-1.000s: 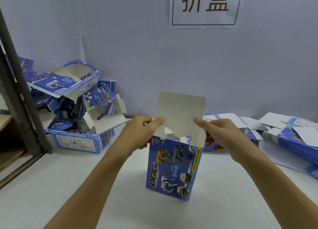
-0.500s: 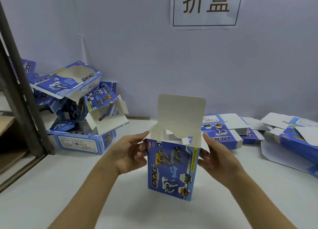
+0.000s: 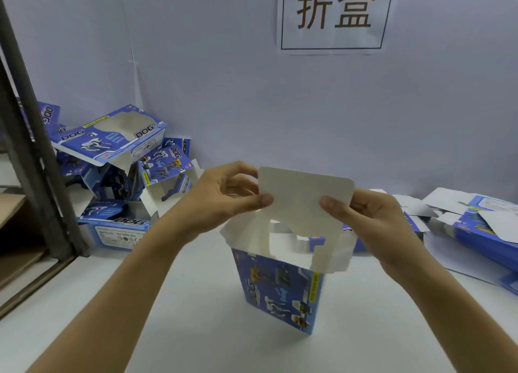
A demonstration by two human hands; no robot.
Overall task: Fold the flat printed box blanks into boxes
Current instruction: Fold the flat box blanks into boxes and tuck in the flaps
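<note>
A blue printed box (image 3: 280, 285) with dog pictures stands upright on the white table (image 3: 196, 316), its top open. Its white lid flap (image 3: 302, 199) sticks up at the back. My left hand (image 3: 224, 196) pinches the flap's left edge between thumb and fingers. My right hand (image 3: 367, 218) pinches the flap's right edge, thumb on the near face. The two white side flaps hang outward at the box's rim, below my hands.
Several folded blue boxes (image 3: 117, 154) are piled at the back left beside a dark metal post (image 3: 30, 126). Flat blue and white box blanks (image 3: 476, 227) lie at the back right. A paper sign (image 3: 333, 14) hangs on the wall.
Both hands have risen from the box's sides to the upright lid flap and now pinch its two edges. The box stays standing on the table.
</note>
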